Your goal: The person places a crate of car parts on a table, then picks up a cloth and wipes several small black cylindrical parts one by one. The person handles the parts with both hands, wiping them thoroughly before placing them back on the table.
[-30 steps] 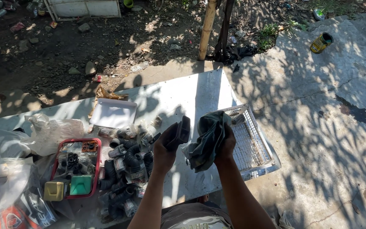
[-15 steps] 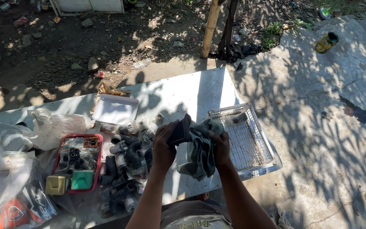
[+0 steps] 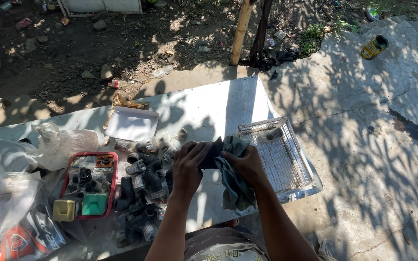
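Observation:
My left hand (image 3: 188, 166) grips a dark pipe fitting (image 3: 212, 153) above the white table (image 3: 218, 104). My right hand (image 3: 246, 165) presses a dark grey-green cloth (image 3: 234, 182) against that fitting, and the cloth hangs down past the table's front edge. A heap of dark pipe fittings (image 3: 143, 186) lies just left of my left hand. Right of my hands sits a white wire basket (image 3: 279, 157) with one dark fitting (image 3: 274, 134) in its far end.
A red tray (image 3: 89, 186) holds small parts, a yellow box and a green box. A white lid (image 3: 131, 123) lies behind the heap. Clear plastic bags (image 3: 59, 142) pile up at the left. A wooden post (image 3: 241, 30) stands behind the table; a yellow can (image 3: 374, 47) lies on the concrete.
My hands have come together: the cloth in my right hand has closed onto the fitting in my left hand, and both have shifted slightly left and lower.

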